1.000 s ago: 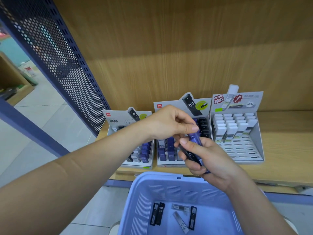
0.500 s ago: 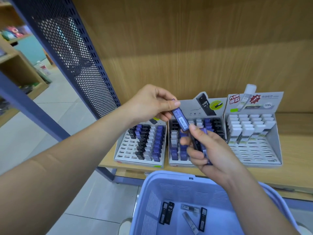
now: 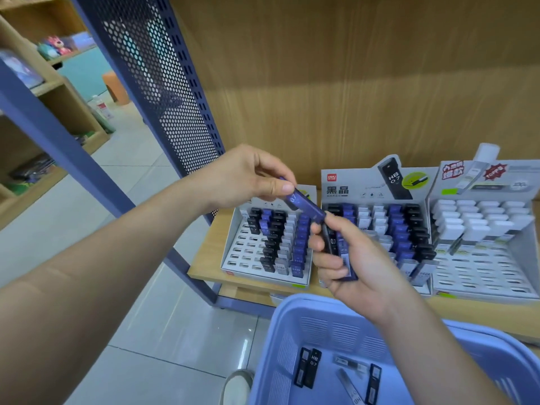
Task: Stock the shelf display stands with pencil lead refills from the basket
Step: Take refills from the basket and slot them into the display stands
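Observation:
My left hand (image 3: 251, 176) pinches one blue lead refill case (image 3: 304, 202) at its upper end, above the left display stand (image 3: 242, 255). My right hand (image 3: 350, 258) grips a small bunch of refill cases (image 3: 340, 252), black and blue, in front of the middle display stand (image 3: 377, 188). The blue case's lower end touches my right fingers. Both of these stands hold rows of black, blue and white cases. The right display stand (image 3: 482, 276) holds white cases at the back. Several loose refills (image 3: 309, 371) lie in the light blue basket (image 3: 286, 325) below.
The stands sit on a wooden shelf (image 3: 204, 258) with a wood back panel. A blue perforated metal side panel (image 3: 163, 92) rises at the left. Tiled floor and another wooden shelving unit (image 3: 35, 118) lie further left. A shoe tip (image 3: 236, 384) shows beside the basket.
My left hand has drawn one blue case out of the bunch in my right hand and lifted it slightly left. The view has shifted, so the stands sit further right.

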The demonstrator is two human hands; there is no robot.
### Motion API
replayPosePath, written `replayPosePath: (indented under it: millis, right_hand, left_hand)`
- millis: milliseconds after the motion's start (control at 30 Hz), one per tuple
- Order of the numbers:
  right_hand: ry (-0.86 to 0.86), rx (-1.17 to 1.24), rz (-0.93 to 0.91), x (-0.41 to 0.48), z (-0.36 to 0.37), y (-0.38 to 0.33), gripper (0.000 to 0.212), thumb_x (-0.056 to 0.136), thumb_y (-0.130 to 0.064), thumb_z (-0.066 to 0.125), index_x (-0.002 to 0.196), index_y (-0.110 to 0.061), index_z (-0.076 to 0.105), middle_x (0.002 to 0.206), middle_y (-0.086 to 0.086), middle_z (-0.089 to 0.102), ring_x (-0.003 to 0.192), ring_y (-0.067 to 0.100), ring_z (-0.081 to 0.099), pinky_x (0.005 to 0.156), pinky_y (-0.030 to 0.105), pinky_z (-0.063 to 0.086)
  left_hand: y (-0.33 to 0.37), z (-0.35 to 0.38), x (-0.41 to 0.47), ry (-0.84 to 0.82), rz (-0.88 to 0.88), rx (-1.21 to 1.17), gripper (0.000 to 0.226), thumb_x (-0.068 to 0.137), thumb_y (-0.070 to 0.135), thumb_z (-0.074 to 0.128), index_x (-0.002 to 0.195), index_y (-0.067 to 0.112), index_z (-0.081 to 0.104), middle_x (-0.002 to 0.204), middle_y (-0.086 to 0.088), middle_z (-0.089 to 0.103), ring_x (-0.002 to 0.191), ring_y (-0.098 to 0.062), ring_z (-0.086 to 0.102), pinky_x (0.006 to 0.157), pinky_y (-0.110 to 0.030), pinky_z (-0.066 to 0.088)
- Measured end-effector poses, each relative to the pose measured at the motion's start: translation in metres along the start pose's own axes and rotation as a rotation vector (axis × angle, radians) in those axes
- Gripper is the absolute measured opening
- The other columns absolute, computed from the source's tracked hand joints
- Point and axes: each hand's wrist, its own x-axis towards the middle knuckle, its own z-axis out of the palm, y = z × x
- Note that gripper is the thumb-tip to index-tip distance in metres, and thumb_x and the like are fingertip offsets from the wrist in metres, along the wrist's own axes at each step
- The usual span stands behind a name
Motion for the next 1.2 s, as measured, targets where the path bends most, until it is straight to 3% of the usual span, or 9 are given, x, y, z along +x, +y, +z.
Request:
replayPosePath:
  millis: [133, 233, 300, 533, 700, 867, 967, 1200]
  right_hand:
    - [0.061, -0.096, 0.003, 0.004, -0.002, 0.005, 0.029, 0.093, -0.036, 0.055, 0.078, -0.013, 0.065, 0.053, 0.003, 0.046, 0.035, 0.009, 0.032, 0.03, 0.016, 0.021]
    - [0.042, -0.079, -0.002, 0.006, -0.006, 0.005, 0.027, 0.094, -0.037, 0.053, 0.084, -0.013, 0.06, 0.05, 0.001, 0.038, 0.033, 0.006, 0.026, 0.029, 0.016, 0.017]
    - [0.03, -0.082, -0.002, 0.007, -0.009, 0.005, 0.026, 0.092, -0.038, 0.053, 0.087, -0.013, 0.059, 0.051, 0.0, 0.036, 0.033, 0.006, 0.023, 0.029, 0.015, 0.017]
    - [-0.003, -0.035, 0.002, 0.014, -0.021, 0.008, 0.03, 0.084, -0.035, 0.048, 0.091, -0.009, 0.06, 0.052, 0.004, 0.037, 0.033, 0.007, 0.024, 0.03, 0.013, 0.019]
    - [-0.009, -0.048, -0.001, 0.015, -0.022, 0.011, 0.037, 0.074, -0.033, 0.047, 0.094, -0.006, 0.061, 0.057, 0.006, 0.038, 0.037, 0.009, 0.026, 0.035, 0.017, 0.016]
    - [0.008, -0.042, 0.001, 0.014, -0.024, 0.012, 0.038, 0.09, -0.03, 0.041, 0.103, -0.002, 0.063, 0.061, 0.006, 0.041, 0.042, 0.011, 0.028, 0.037, 0.02, 0.019]
    - [0.017, -0.044, 0.03, 0.014, -0.027, 0.013, 0.04, 0.096, -0.032, 0.041, 0.112, -0.004, 0.064, 0.064, 0.005, 0.045, 0.044, 0.011, 0.033, 0.036, 0.019, 0.026]
    - [-0.029, -0.018, 0.093, 0.01, -0.026, 0.013, 0.051, 0.093, -0.046, 0.047, 0.125, -0.009, 0.061, 0.069, 0.006, 0.049, 0.04, 0.006, 0.029, 0.03, 0.012, 0.021]
  left_hand:
    - [-0.021, -0.012, 0.005, 0.157, -0.055, 0.066, 0.015, 0.075, 0.019, 0.074, 0.086, 0.013, 0.067, 0.062, -0.002, 0.069, 0.056, -0.011, 0.066, 0.059, -0.022, 0.056]
    - [-0.05, -0.02, 0.015, 0.203, -0.123, 0.531, 0.023, 0.072, 0.028, 0.08, 0.087, 0.017, 0.066, 0.065, 0.003, 0.068, 0.064, -0.01, 0.067, 0.065, -0.022, 0.053]
    - [-0.072, -0.015, 0.02, 0.178, -0.12, 0.666, 0.02, 0.073, 0.027, 0.08, 0.088, 0.016, 0.072, 0.073, 0.004, 0.069, 0.075, -0.012, 0.065, 0.07, -0.021, 0.049]
    - [-0.118, 0.016, 0.027, 0.089, -0.111, 0.741, 0.025, 0.084, 0.02, 0.07, 0.108, 0.014, 0.068, 0.102, -0.002, 0.069, 0.096, -0.019, 0.06, 0.085, -0.028, 0.048]
    - [-0.131, 0.026, 0.033, 0.056, -0.069, 0.803, 0.015, 0.086, 0.02, 0.066, 0.1, 0.015, 0.068, 0.098, -0.002, 0.068, 0.095, -0.022, 0.059, 0.083, -0.033, 0.048]
    - [-0.145, 0.033, 0.038, 0.013, 0.028, 0.954, 0.016, 0.087, 0.028, 0.061, 0.099, 0.024, 0.071, 0.096, 0.003, 0.069, 0.098, -0.022, 0.058, 0.087, -0.037, 0.046]
    - [-0.151, 0.038, 0.038, -0.025, 0.073, 1.023, 0.013, 0.089, 0.023, 0.059, 0.095, 0.02, 0.071, 0.09, 0.001, 0.063, 0.092, -0.022, 0.058, 0.083, -0.039, 0.046]
    - [-0.151, 0.042, 0.038, 0.095, 0.019, 0.877, 0.003, 0.087, 0.018, 0.06, 0.089, 0.016, 0.062, 0.094, -0.003, 0.063, 0.091, -0.024, 0.055, 0.076, -0.036, 0.048]
